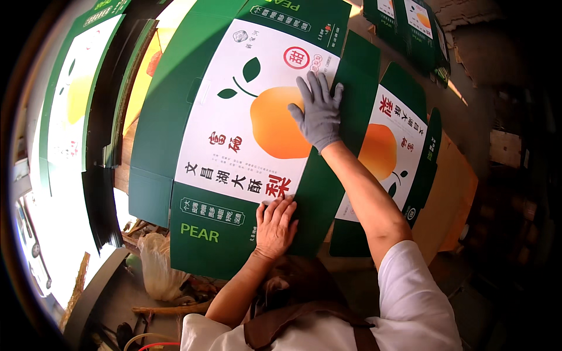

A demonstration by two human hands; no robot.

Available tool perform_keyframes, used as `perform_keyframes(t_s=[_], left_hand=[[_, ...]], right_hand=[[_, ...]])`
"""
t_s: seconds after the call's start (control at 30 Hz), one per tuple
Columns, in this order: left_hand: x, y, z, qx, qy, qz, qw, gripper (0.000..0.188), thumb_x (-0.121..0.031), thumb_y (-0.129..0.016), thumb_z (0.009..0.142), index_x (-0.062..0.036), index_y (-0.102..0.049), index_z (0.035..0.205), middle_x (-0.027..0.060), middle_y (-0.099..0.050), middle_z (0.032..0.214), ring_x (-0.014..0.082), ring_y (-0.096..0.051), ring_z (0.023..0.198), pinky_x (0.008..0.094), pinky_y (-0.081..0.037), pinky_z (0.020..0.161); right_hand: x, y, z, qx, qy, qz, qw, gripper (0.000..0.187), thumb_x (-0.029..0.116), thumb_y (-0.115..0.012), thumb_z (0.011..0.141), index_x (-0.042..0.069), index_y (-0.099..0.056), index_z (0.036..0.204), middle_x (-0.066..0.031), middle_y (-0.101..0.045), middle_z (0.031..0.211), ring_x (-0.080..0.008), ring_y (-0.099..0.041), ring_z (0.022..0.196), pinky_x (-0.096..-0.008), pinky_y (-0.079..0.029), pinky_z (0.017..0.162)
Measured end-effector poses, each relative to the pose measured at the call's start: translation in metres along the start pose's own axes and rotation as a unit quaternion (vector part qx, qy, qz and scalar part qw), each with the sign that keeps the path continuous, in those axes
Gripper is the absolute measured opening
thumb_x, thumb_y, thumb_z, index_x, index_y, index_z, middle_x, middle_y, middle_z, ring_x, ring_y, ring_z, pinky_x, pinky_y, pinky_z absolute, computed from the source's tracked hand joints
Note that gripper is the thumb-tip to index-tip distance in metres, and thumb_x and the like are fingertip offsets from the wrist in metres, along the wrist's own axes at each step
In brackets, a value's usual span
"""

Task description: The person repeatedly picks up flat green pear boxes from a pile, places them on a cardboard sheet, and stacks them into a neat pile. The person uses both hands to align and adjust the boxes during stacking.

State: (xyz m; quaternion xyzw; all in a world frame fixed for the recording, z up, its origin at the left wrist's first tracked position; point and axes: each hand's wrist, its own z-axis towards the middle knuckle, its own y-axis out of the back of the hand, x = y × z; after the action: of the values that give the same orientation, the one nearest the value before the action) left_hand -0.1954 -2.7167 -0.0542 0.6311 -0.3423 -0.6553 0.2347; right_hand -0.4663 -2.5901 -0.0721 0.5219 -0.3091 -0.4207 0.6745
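A large unfolded cardboard carton (234, 117) lies flat in front of me, green with a white panel that bears a big orange-yellow pear print. My right hand (319, 111), in a grey work glove, rests on the white panel beside the pear, its fingers spread. Closer to me, my bare left hand (275, 227) lies on the lower border of the panel with fingers stretched out. Neither hand grasps anything. The carton's narrower side panel (380, 146), printed with a smaller pear, extends to the right under my right forearm.
At the left stands a stack of similar flat cartons (73, 99). More green cartons (410, 29) lie at the far right. A brown cardboard surface (448, 193) shows beyond the side panel. Low at the left are a whitish plastic bag (161, 266) and wooden sticks (170, 310).
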Motion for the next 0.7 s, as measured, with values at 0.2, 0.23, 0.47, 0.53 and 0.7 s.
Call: perform_keyframes(t_s=[0.2,0.23,0.47,0.53,0.7], left_hand=[[0.049,0.106,-0.045,-0.183,0.063,-0.163,0.968,0.036,-0.006,-0.064,0.085,-0.0073,-0.052,0.120,0.0131,-0.053,0.127,0.0333,-0.046,0.126,0.0535,-0.027,0.109],[0.076,0.139,-0.059,-0.268,0.128,-0.063,0.953,0.039,-0.009,-0.064,0.086,-0.0086,-0.052,0.123,0.0130,-0.051,0.131,0.0331,-0.044,0.129,0.0541,-0.025,0.110],[0.292,0.305,-0.220,-0.554,0.395,0.127,0.722,0.055,-0.025,-0.070,0.089,0.0026,-0.049,0.132,0.0205,-0.048,0.136,0.0323,-0.049,0.123,0.0377,-0.041,0.101],[0.342,0.317,-0.271,-0.569,0.404,-0.045,0.715,0.042,-0.016,-0.072,0.087,0.0026,-0.056,0.121,0.0142,-0.061,0.115,0.0213,-0.061,0.099,0.0306,-0.051,0.083],[0.346,0.327,-0.283,-0.587,0.444,-0.157,0.659,0.023,-0.007,-0.074,0.083,0.0020,-0.057,0.095,0.0081,-0.065,0.079,0.0131,-0.062,0.070,0.0251,-0.050,0.062]], right_hand=[[0.137,0.090,-0.135,0.108,0.021,0.073,0.991,0.065,0.048,-0.048,0.093,0.005,-0.039,0.142,-0.0200,-0.030,0.151,-0.0393,-0.024,0.142,-0.0688,-0.007,0.111],[0.152,0.096,-0.148,0.127,0.035,0.072,0.989,0.066,0.048,-0.047,0.092,0.004,-0.039,0.141,-0.0211,-0.030,0.151,-0.0394,-0.023,0.143,-0.0660,-0.006,0.113],[0.176,0.116,-0.164,0.130,0.030,0.064,0.989,0.061,0.043,-0.052,0.091,0.007,-0.039,0.139,-0.0184,-0.035,0.148,-0.0382,-0.025,0.142,-0.0688,-0.010,0.111],[0.217,0.104,-0.142,0.082,0.077,0.112,0.987,0.055,0.035,-0.057,0.089,0.009,-0.043,0.136,-0.0154,-0.039,0.144,-0.0360,-0.034,0.135,-0.0632,-0.018,0.109],[0.378,0.079,-0.030,0.077,0.070,0.407,0.908,0.036,0.033,-0.064,0.088,0.006,-0.058,0.111,-0.0087,-0.062,0.099,-0.0286,-0.061,0.088,-0.0422,-0.048,0.080]])
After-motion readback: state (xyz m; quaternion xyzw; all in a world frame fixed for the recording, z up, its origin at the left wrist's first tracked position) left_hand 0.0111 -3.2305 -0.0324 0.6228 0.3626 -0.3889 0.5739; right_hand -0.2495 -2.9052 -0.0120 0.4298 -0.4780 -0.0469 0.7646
